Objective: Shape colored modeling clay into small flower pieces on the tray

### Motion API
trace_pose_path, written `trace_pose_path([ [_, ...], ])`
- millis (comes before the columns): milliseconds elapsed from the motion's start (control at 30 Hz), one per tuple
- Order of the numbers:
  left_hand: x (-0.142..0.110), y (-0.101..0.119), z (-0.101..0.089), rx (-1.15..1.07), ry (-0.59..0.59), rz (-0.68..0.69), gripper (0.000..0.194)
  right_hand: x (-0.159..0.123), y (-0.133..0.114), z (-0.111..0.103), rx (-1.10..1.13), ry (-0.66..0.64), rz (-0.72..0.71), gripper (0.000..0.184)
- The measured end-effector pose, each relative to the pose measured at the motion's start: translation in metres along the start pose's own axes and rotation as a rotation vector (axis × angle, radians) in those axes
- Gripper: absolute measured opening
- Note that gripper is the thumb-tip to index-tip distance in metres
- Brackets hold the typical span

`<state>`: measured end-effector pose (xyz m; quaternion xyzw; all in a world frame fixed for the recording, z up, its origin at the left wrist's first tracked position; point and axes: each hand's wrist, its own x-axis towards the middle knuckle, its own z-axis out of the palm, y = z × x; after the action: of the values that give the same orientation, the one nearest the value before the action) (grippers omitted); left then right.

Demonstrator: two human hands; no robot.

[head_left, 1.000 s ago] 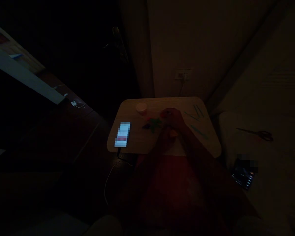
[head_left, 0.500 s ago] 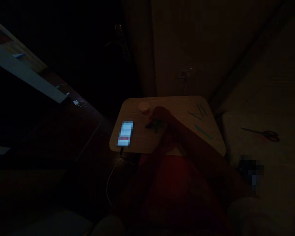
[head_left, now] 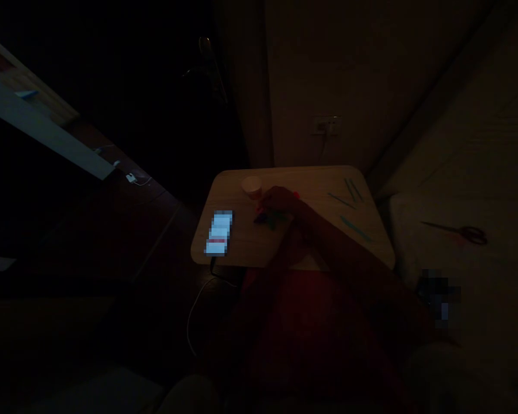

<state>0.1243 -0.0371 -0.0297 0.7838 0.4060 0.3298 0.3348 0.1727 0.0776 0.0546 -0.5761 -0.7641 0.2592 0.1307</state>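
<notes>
The light is very dim. My right hand (head_left: 280, 199) is over the middle of the small wooden table, fingers curled and closed; whatever they hold is too dark to make out. Just beyond its fingertips stands a pale round cup (head_left: 252, 187). A small red piece (head_left: 259, 209) shows beside the fingers, and another red spot (head_left: 296, 196) behind the wrist. Below lies a green leaf-like thing (head_left: 275, 219) with a dark piece (head_left: 260, 218) at its left end. My left hand (head_left: 300, 233) rests close by, partly behind the right forearm, its fingers lost in shadow.
A lit phone (head_left: 219, 233) with a cable lies on the table's (head_left: 242, 259) left side. Several thin green strips (head_left: 354, 228) lie on the right. Scissors (head_left: 461, 232) and a blurred dark object (head_left: 438, 293) are on the pale surface to the right. A wall socket (head_left: 327, 125) is behind.
My right hand has shifted slightly left toward the cup. The red spot behind its wrist now shows. The whole view has moved a little.
</notes>
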Motion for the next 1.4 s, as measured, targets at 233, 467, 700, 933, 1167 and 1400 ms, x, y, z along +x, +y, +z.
trace_pose_path([
  [233,0.002,-0.003,-0.007,-0.065,0.038,-0.011,0.04,-0.034,0.027,-0.01,0.07,0.396,-0.031,0.03],
  [467,0.006,-0.017,-0.01,-0.502,0.22,-0.098,0.045,-0.097,0.069,0.015,0.522,0.862,-0.014,0.026],
  [700,0.005,-0.022,-0.015,-0.5,0.249,-0.149,0.059,-0.137,0.079,0.039,0.697,0.614,0.003,0.033],
  [933,-0.003,0.0,-0.018,-0.351,0.143,-0.057,0.054,-0.15,0.089,0.036,0.654,0.524,-0.006,0.034],
  [1167,0.001,0.015,-0.025,-0.147,0.093,-0.076,0.022,-0.152,0.089,0.038,0.756,0.559,-0.016,0.031],
  [1400,0.004,0.008,-0.027,-0.247,0.101,-0.141,0.034,-0.153,0.086,0.037,0.75,0.502,-0.039,0.037],
])
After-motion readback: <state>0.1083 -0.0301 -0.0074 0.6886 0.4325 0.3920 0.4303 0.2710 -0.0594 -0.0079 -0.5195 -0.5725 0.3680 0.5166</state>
